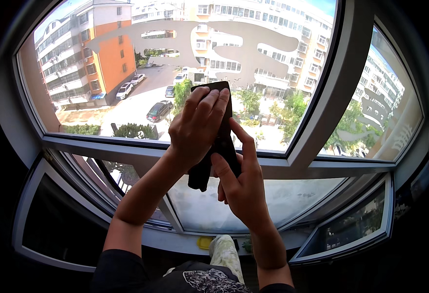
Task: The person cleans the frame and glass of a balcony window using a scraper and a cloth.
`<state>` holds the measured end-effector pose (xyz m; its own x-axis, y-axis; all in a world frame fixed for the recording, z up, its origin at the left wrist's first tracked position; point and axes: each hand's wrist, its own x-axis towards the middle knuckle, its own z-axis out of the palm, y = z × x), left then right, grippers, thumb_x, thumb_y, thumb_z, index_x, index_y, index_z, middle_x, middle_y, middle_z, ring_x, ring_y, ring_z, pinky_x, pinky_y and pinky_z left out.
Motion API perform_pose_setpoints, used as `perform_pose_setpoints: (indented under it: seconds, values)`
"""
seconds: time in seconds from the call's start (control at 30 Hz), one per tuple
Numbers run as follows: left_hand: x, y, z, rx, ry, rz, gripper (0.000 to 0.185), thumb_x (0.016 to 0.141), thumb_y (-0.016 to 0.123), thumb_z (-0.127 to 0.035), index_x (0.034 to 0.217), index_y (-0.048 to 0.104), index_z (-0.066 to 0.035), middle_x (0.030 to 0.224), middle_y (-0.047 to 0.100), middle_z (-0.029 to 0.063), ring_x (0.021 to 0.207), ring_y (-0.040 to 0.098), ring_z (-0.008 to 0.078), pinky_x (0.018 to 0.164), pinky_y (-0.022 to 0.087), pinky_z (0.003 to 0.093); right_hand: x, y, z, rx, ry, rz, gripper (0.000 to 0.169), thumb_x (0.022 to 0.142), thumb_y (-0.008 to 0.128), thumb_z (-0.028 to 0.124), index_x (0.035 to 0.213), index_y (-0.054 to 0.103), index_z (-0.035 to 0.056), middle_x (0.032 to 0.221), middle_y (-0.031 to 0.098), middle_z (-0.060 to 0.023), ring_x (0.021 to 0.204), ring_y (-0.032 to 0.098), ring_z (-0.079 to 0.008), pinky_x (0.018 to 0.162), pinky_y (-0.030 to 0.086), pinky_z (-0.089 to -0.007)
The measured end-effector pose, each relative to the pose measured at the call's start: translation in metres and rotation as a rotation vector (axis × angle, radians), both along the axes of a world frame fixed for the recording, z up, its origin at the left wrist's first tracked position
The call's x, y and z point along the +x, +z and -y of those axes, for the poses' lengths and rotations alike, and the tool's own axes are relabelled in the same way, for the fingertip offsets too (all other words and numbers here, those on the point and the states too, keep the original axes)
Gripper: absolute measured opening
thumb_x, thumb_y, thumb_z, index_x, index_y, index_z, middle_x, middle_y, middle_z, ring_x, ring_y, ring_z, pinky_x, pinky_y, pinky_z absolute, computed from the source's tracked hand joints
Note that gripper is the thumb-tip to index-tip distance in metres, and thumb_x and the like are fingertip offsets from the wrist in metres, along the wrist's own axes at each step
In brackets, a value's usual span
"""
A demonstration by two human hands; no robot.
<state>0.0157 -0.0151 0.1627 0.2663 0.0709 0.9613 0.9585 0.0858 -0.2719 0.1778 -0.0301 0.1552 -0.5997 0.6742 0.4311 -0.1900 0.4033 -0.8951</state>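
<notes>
A dark cloth (199, 175) hangs between my two hands in front of the large window pane (156, 80). The fingers of my left hand (196, 124) lie over its upper part, near the glass. My right hand (241, 179) holds the cloth's lower right part between thumb and fingers; some of those fingers are hidden behind it. Whether the cloth touches the glass I cannot tell. Grey, patchy shapes (163, 33) spread across the upper part of the pane.
Frame bars (298, 161) run below and right of the large pane. Casement windows stand open at left (31, 205) and right (388, 205). A yellow object (204, 242) and a green plant (248, 243) are on the sill near my knee (223, 243).
</notes>
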Motion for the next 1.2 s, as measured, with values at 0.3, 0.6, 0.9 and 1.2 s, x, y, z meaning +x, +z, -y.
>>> perform_pose_setpoints:
  seconds: [0.3, 0.6, 0.9, 1.2]
  values:
    - [-0.007, 0.006, 0.003, 0.021, 0.025, -0.019, 0.041, 0.075, 0.073, -0.010, 0.116, 0.071, -0.008, 0.103, 0.065, 0.0036, 0.103, 0.064, 0.0193, 0.067, 0.058, 0.0252, -0.004, -0.001, -0.005, -0.019, 0.111, -0.071, 0.062, 0.101, 0.054, 0.018, 0.153, 0.023, 0.0065, 0.074, 0.063, -0.0072, 0.050, 0.057, -0.0071, 0.043, 0.045, -0.0226]
    - [0.005, -0.011, 0.004, -0.063, -0.120, 0.077, 0.044, 0.073, 0.072, -0.005, 0.118, 0.072, -0.009, 0.102, 0.066, 0.0055, 0.100, 0.066, 0.0229, 0.076, 0.060, 0.0308, -0.023, -0.076, -0.038, 0.396, -0.092, -0.009, 0.069, 0.085, 0.075, 0.016, 0.144, 0.040, 0.0023, 0.118, 0.061, -0.0197, 0.101, 0.067, -0.0299, 0.083, 0.054, -0.0361]
    - [0.002, -0.020, 0.014, -0.019, -0.025, 0.030, 0.035, 0.080, 0.072, -0.015, 0.114, 0.074, -0.010, 0.102, 0.067, 0.0031, 0.101, 0.064, 0.0190, 0.089, 0.048, 0.0333, 0.015, -0.097, -0.079, 0.888, -0.610, -0.050, 0.031, 0.084, 0.060, 0.004, 0.116, 0.060, 0.0040, 0.105, 0.061, -0.0152, 0.098, 0.059, -0.0352, 0.087, 0.047, -0.0450]
    - [-0.008, -0.002, -0.009, 0.085, 0.001, -0.058, 0.036, 0.077, 0.072, -0.009, 0.114, 0.074, -0.009, 0.103, 0.066, 0.0027, 0.101, 0.063, 0.0215, 0.093, 0.052, 0.0386, 0.062, -0.136, -0.157, 1.123, -0.736, -0.022, 0.028, 0.082, 0.063, 0.012, 0.109, 0.055, 0.0082, 0.101, 0.063, -0.0127, 0.097, 0.061, -0.0330, 0.086, 0.047, -0.0440]
